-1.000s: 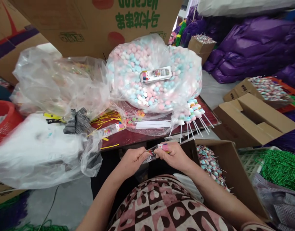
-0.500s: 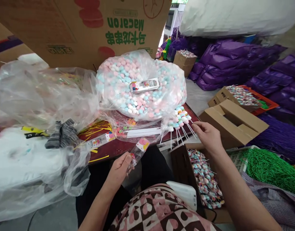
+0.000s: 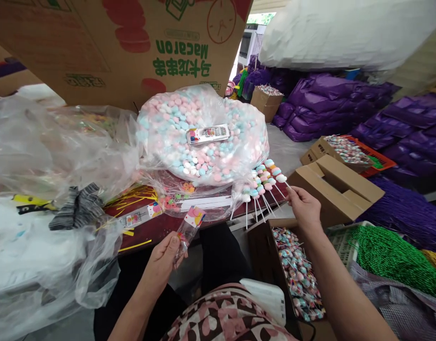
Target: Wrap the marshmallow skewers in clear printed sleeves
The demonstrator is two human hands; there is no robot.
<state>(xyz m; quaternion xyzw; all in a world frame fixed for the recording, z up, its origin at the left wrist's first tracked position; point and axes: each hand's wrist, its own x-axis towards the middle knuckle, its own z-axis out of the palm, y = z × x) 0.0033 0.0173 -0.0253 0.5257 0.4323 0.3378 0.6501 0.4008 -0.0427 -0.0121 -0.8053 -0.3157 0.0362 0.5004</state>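
My left hand (image 3: pixel 163 259) holds a narrow clear wrapper bag (image 3: pixel 187 230) with a pink and yellow printed top, upright over my lap. My right hand (image 3: pixel 303 207) is stretched to the table's right edge and pinches the white stick of one candy skewer (image 3: pixel 277 175). That skewer lies with several others (image 3: pixel 256 189), pastel sweets on white sticks, overhanging the dark red table (image 3: pixel 161 227). Behind them sits a big clear bag of pink, blue and white sweets (image 3: pixel 200 137).
A brown box of wrapped skewers (image 3: pixel 296 270) stands at my right knee. Crumpled clear plastic bags (image 3: pixel 54 156) cover the left. Yellow twist ties (image 3: pixel 136 194) and white sticks (image 3: pixel 207 203) lie on the table. A large cardboard box (image 3: pixel 132 47) stands behind; purple sacks (image 3: pixel 327 109) at right.
My right hand let go of the wrapper bag, reached right to the skewers and closed on one stick. My left hand kept the bag and tilted it upright.
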